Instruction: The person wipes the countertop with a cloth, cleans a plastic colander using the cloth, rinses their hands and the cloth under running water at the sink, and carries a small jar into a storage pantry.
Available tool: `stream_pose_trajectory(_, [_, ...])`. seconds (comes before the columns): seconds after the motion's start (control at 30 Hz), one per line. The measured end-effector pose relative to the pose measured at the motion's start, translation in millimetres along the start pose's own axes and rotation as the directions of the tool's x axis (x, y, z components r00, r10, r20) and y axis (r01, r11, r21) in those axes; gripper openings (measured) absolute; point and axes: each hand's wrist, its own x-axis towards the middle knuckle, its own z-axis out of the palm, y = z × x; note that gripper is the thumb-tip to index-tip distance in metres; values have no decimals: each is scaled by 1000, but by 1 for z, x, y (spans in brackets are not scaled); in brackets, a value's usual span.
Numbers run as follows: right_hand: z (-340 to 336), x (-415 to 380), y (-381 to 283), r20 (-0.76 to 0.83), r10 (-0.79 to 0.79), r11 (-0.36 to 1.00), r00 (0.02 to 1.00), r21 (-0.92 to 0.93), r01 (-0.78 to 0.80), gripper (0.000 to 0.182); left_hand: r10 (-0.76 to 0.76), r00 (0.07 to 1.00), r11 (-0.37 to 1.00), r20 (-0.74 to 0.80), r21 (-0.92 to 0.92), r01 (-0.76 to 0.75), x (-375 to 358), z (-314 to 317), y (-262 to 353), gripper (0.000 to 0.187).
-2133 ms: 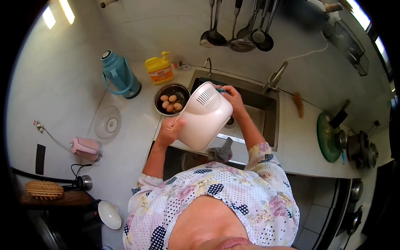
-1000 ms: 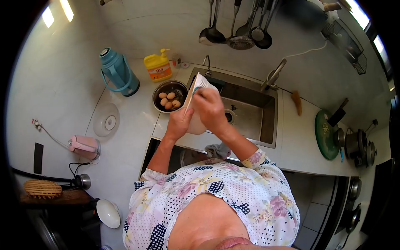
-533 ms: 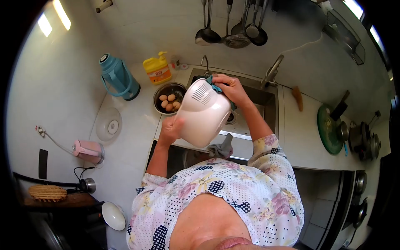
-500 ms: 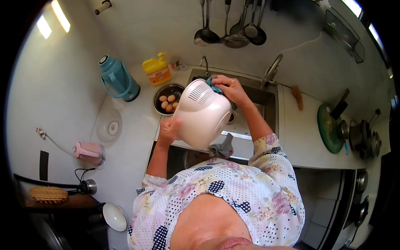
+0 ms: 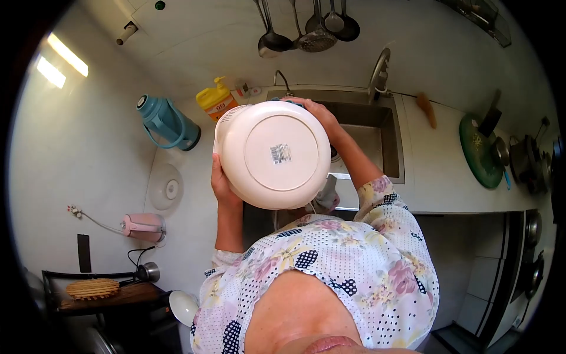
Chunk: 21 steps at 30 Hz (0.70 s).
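A pale pink plastic basin with drain slots at its upper left is held up over the sink, its round bottom and barcode sticker facing me. My left hand grips the basin's left edge, most fingers hidden behind it. At the top right rim, my right hand presses a teal cloth against the basin; little of the cloth shows. The basin hides the metal bowl of eggs seen earlier.
Behind the basin lies the steel sink with a tap. A blue thermos and a yellow pump bottle stand left. A grey cloth hangs at the counter's front. A green chopping board lies right, ladles above.
The basin has turned so its bottom faces me instead of its side. My right hand stays at the rim with the teal cloth, and the whole view has shifted slightly.
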Motion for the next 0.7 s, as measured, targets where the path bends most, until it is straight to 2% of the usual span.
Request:
stream_pose_trajectory(0.13, [3, -14, 0, -99, 226, 957, 969, 208, -202, 53, 26, 1000, 999, -10, -23, -27, 1, 5, -2, 49])
stream_pose_trajectory(0.23, [10, -27, -1, -178, 258, 947, 950, 243, -212, 56, 49, 999, 999, -22, 22, -48, -4, 15, 2, 45])
stream_pose_trajectory(0.3, [12, -32, 5, -298, 267, 955, 916, 209, -211, 56, 78, 996, 992, -32, 97, -75, -2, 16, 2, 42])
stream_pose_trajectory(0.33, [14, -34, 9, -356, 270, 958, 895, 191, -213, 56, 41, 998, 998, -45, 39, -39, 2, 7, -1, 44])
stream_pose_trajectory(0.4, [16, -39, 15, -376, 243, 968, 894, 153, -199, 57, -34, 997, 997, -66, -78, 28, 12, -14, -9, 46])
stream_pose_trajectory(0.5, [29, -45, 11, -416, 191, 978, 889, 158, -136, 57, -36, 983, 990, -182, -140, 10, 16, -18, -11, 42])
stream_pose_trajectory(0.57, [32, -47, 28, -435, 132, 987, 890, 138, -79, 58, 8, 978, 992, -209, -123, -34, 18, -14, -12, 44])
stream_pose_trajectory(0.67, [52, -56, 42, -511, 119, 993, 851, 86, -87, 60, 58, 971, 989, -234, -117, -88, 18, -4, -9, 46])
stream_pose_trajectory(0.7, [61, -59, 39, -545, 258, 961, 797, 228, -156, 60, 74, 968, 987, -239, -121, -106, 17, -1, -9, 46])
